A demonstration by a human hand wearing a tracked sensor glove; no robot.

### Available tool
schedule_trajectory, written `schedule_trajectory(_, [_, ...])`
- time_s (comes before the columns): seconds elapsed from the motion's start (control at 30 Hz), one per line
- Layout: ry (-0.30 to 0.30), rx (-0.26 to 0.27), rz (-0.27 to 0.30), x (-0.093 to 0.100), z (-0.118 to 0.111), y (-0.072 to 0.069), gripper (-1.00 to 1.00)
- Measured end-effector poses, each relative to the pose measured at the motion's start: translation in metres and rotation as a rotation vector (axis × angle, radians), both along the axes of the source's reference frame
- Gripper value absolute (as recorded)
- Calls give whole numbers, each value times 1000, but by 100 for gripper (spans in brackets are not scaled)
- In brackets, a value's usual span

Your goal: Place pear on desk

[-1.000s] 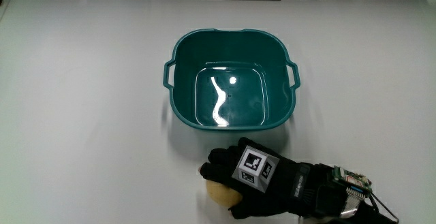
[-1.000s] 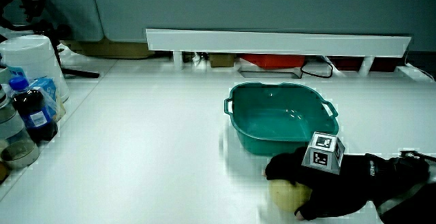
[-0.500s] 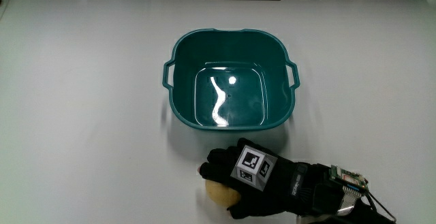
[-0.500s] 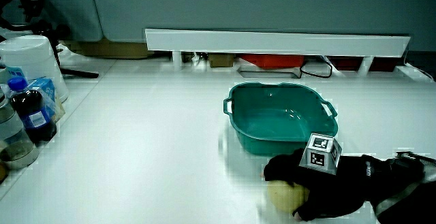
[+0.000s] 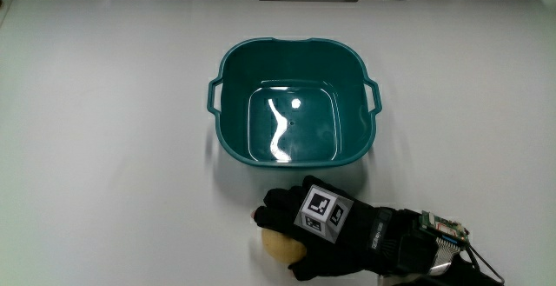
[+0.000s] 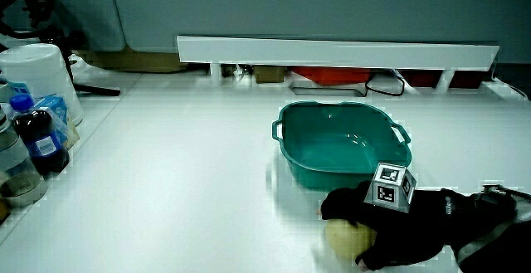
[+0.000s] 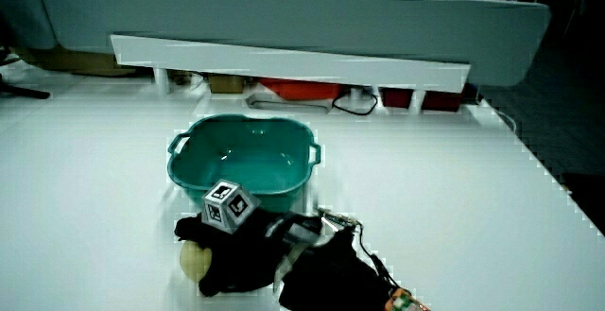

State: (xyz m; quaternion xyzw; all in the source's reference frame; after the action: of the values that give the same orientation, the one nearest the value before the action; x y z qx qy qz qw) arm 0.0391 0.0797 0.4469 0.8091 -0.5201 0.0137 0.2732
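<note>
1. The hand (image 5: 326, 229) is closed over the pear (image 5: 280, 244).
2. The pear sits under the fingertips (image 5: 271, 206), on the desk (image 5: 113, 147), nearer the person than the tub (image 5: 294, 103).
3. Release looks next; its long axis is hidden.

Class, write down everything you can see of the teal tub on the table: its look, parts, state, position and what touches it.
The teal tub is a squarish basin with rounded corners, a rolled rim and a small handle on each of two facing sides. It looks like glossy plastic; its flat floor mirrors a light. It stands upright on the white table and holds nothing. Nothing else touches it. The hand, with the pear under its fingers, is on the table just nearer to the person. Both side views show the same.
</note>
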Motion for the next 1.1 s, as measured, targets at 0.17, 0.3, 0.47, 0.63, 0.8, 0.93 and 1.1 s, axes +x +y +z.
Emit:
schedule_trajectory(0.17, [17,-1,-1,1,-1,0,-25])
schedule_trajectory(0.3, [22,-1,-1,1,2,0,-39])
schedule_trajectory(0.47, [19,-3,-6,3,-3,-1,-57])
schedule_trajectory(0.63, [17,-1,-5,4,-5,0,-75])
schedule_trajectory(0.8, [10,-1,-5,5,-8,-1,-93])
schedule_trajectory(0.93, [-5,7,3,8,-10,-2,-100])
schedule_trajectory(1.1, [-19,-9,19,15,-33,-13,-100])
